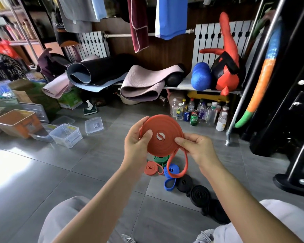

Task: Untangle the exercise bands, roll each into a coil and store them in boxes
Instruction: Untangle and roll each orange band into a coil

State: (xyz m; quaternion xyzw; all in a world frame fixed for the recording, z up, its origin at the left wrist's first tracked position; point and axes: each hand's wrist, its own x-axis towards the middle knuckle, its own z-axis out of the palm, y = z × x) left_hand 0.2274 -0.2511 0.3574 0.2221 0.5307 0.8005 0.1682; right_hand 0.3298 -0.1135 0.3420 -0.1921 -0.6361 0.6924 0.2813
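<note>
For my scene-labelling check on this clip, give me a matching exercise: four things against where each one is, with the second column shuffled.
Things:
1. orange coil
2. green band
3. black bands
4. clear box

Places:
A. open, on the floor at far left
B. gripped by the left hand and right hand, tail hanging loose
C. on the floor, partly hidden behind the held coil
D. in a row on the floor, lower right

Pairs: 1-B, 2-C, 3-D, 4-A
</note>
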